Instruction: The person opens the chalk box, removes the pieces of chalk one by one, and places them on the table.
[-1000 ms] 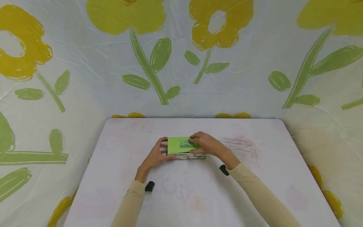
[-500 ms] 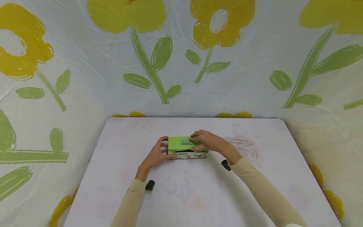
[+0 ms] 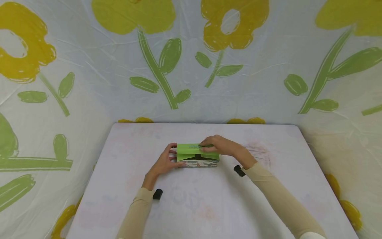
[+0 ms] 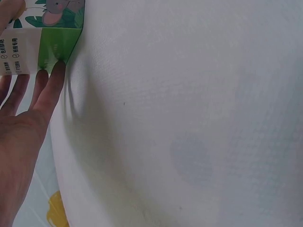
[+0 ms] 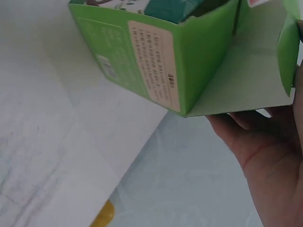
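Note:
A green cardboard box (image 3: 201, 164) with a picture-printed front stands on the table, its hinged lid (image 3: 187, 148) tilted up at the front over a dark gap. At the left end, my left hand (image 3: 162, 163) grips the box, thumb along the front and fingers behind. The left wrist view shows those fingertips on the box's green and white panel (image 4: 52, 45). My right hand (image 3: 223, 146) holds the right part of the lid. In the right wrist view the lid's pale inside (image 5: 244, 85) faces the camera, and a teal surface (image 5: 171, 9) shows at the opening; its kind is unclear.
The pale table (image 3: 191, 212) extends around the box, with faint coloured marks on it. Behind it hangs a white cloth (image 3: 256, 86) printed with large yellow flowers. Black wrist devices (image 3: 158, 194) sit on both forearms.
The box lid has swung upward and back, widening the gap along its front. My right hand has risen slightly with it. The left hand stays on the box's left end.

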A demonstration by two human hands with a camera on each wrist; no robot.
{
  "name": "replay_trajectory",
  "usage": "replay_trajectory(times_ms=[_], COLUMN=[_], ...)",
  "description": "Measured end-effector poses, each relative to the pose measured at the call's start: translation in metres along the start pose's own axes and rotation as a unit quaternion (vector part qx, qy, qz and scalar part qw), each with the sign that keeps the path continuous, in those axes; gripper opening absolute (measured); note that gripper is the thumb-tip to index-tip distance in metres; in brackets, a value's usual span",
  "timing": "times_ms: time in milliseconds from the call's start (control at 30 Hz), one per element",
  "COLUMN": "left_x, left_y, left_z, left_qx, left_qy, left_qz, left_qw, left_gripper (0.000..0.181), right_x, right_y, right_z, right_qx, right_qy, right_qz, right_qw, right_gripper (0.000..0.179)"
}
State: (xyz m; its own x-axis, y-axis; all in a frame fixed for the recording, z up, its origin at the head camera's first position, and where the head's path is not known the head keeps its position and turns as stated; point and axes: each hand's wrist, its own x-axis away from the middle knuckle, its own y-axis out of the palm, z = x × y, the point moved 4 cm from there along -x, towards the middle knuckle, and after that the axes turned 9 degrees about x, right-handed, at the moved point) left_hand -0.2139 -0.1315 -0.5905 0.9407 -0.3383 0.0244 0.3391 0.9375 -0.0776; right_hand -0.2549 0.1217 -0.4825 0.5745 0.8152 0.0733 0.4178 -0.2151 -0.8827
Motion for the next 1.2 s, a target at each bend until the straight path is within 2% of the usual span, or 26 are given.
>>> replay_trajectory(times_ms=[100,233,400,500,600,767,967,1200], left_x=[0.000,-0.001,-0.002,-0.002,-0.002,-0.002,-0.003,-0.005], left_y=[-0.001,-0.002,-0.002,-0.002,-0.003,-0.004,-0.005,-0.005], left_z=[-0.001,-0.001,0.000,0.000,0.000,0.000,0.001,0.002], left_qx=[0.002,0.002,0.002,0.002,0.002,0.004,0.012,0.010], left_qy=[0.002,0.003,0.000,-0.003,-0.004,-0.006,-0.008,0.004], left_qz=[-0.004,-0.006,-0.003,-0.002,-0.002,0.001,0.000,-0.009], left_qw=[1.0000,1.0000,1.0000,1.0000,1.0000,1.0000,0.9999,0.9999], left_gripper=[0.092,0.093,0.093,0.094,0.095,0.095,0.095,0.093], right_x=[0.000,0.004,0.019,0.028,0.035,0.041,0.044,0.045], right_y=[-0.003,-0.004,0.000,0.004,0.008,0.017,0.023,0.027], right_z=[0.005,0.011,0.029,0.039,0.046,0.055,0.060,0.067], right_qx=[-0.048,-0.077,-0.108,-0.118,-0.131,-0.172,-0.243,-0.277], right_qy=[0.019,0.035,0.060,0.061,0.062,0.062,0.064,0.110], right_qz=[0.010,0.035,0.105,0.146,0.172,0.188,0.214,0.233], right_qw=[0.9986,0.9958,0.9867,0.9802,0.9744,0.9649,0.9438,0.9257], right_gripper=[0.044,0.040,0.031,0.027,0.026,0.025,0.020,0.019])
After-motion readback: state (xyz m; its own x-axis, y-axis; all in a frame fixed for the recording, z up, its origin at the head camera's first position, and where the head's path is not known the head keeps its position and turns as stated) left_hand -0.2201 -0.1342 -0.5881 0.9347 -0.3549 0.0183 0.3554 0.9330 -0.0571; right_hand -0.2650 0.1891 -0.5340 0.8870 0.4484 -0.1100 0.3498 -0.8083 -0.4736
